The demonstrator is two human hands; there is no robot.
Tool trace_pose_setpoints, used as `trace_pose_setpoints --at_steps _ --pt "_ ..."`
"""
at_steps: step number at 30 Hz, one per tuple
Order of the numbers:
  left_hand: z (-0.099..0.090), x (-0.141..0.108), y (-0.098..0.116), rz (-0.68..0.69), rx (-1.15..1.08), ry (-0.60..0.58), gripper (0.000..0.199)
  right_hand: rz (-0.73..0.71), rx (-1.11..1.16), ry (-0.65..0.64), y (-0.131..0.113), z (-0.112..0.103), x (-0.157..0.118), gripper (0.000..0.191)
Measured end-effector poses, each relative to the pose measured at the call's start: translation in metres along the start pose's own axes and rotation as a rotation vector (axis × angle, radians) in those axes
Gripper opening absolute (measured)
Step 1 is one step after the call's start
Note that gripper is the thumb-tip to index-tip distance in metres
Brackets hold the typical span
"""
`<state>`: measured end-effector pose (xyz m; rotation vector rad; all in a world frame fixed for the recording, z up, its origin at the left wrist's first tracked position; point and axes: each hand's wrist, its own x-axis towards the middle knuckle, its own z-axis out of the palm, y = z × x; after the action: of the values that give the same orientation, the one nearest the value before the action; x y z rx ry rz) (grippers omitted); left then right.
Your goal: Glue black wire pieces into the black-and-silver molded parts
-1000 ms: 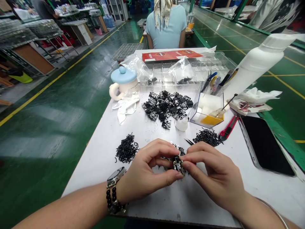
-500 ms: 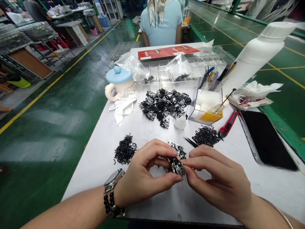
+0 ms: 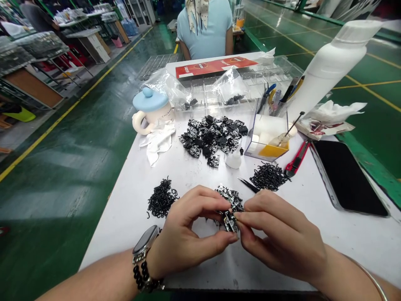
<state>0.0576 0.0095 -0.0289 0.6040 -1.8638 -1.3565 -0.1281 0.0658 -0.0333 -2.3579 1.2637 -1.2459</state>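
One small black-and-metal component is clamped between thumb and fingers of the left hand, its long axis running roughly fingertip to thumb, while the right hand bunches its fingertips against the edge away from the left palm, their exact grip hidden.

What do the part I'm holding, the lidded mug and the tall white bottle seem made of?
Part: probably black plastic and shiny metal, from its dark areas and silvery glints.
Lidded mug: perhaps ceramic, smooth, from its even pale wall.
Tall white bottle: likely smooth plastic, from its opaque, even body.
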Motion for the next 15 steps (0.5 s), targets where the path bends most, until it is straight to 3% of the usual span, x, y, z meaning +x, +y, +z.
trace_pose_setpoints --at_steps 15 --pt "-0.0006 -0.0013 -0.0009 0.011 0.018 -0.02 0.045 -0.001 0.026 -0.004 0.0003 -0.0036 0.0003 0.019"
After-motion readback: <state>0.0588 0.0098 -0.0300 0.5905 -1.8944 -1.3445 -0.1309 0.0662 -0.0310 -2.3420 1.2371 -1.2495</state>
